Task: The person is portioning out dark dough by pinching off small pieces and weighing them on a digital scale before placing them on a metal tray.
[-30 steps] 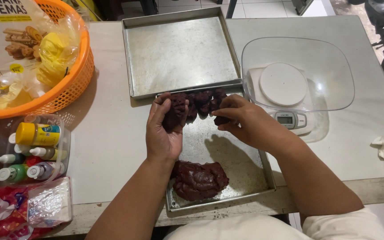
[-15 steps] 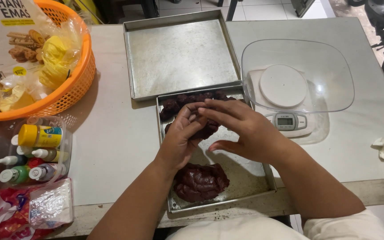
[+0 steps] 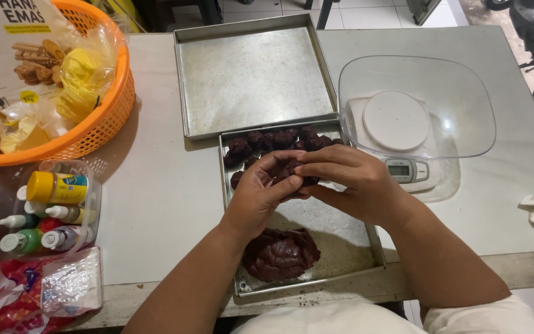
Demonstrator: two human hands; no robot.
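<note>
Left hand (image 3: 261, 195) and right hand (image 3: 347, 182) meeting over the near tray (image 3: 356, 247), fingers curled and pressed together around a small piece of dark dough (image 3: 290, 170). Row of dark dough balls (image 3: 273, 141) along the tray's far edge, big dough lump (image 3: 279, 253) at its near end. Empty tray (image 3: 254, 77) and scale (image 3: 403, 142) beyond on the counter (image 3: 156, 204).

Brightness: even, soft daylight over the pale grey tabletop (image 3: 156, 204).
Source: seemingly from upper right.
Shadows: soft, falling left of the round orange plastic basket (image 3: 103, 117).
Glare: bright sheen on the clear square plastic bowl (image 3: 446, 124); dull reflection on the empty square metal baking tray (image 3: 254, 80).
Focus: sharp at centre.
Blur: slight at fingertips.
Distortion: wide-angle bending of table edges.
</note>
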